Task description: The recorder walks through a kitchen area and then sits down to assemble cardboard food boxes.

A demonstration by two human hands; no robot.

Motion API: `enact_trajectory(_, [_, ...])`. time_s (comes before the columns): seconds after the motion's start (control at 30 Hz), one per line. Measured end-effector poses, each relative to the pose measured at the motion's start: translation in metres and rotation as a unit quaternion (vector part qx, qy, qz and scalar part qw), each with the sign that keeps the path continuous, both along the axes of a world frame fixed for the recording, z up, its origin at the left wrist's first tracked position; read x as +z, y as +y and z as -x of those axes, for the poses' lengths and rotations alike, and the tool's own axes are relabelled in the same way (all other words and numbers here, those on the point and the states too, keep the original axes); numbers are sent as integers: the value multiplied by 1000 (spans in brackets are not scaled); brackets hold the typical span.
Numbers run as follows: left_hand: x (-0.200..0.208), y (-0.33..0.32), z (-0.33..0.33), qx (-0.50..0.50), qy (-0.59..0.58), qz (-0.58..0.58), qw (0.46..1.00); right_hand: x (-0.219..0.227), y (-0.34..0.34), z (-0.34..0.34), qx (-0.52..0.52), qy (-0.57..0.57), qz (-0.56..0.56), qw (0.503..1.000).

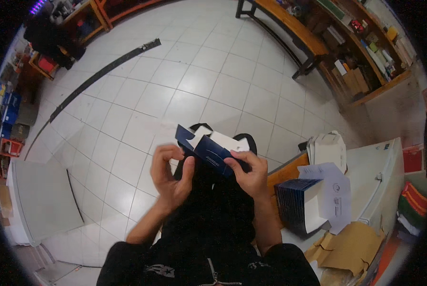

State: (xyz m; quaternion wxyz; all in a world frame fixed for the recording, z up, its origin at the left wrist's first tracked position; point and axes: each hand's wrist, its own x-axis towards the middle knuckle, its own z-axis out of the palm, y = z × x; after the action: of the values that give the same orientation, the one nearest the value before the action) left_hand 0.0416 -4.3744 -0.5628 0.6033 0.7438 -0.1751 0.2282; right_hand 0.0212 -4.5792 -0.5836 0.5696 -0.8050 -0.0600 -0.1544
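Above my lap is a dark blue cardboard box (210, 153) with white inner faces, its flaps standing out at the left end and along the far side. My right hand (251, 174) grips its right end, thumb on the blue face; the fingers beneath are partly hidden. Beside the left end, my left hand (171, 174) has its fingers bent and its thumb apart from them. Nothing shows between them, and the fingertips are close to a blue flap.
To my right, a stack of dark blue flat cartons (297, 205) stands by a printed white sheet (339, 190). Crumpled brown paper (351, 250) lies nearer me, white packets (328, 148) farther off. A grey-white cabinet (46, 200) is at left. A wooden bench (289, 28) stands far right.
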Motion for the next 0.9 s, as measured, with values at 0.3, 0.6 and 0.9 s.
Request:
enact_trajectory(0.3, [-41, 3, -28, -21, 351, 204, 914, 2, 6, 9, 16, -61, 13, 998])
enact_trajectory(0.6, [0, 1, -36, -157, 86, -188, 966, 20, -10, 4, 87, 46, 8, 995])
enact_trajectory(0.9, [-17, -12, -33, -141, 107, -122, 977, 11, -14, 9, 70, 48, 9, 996])
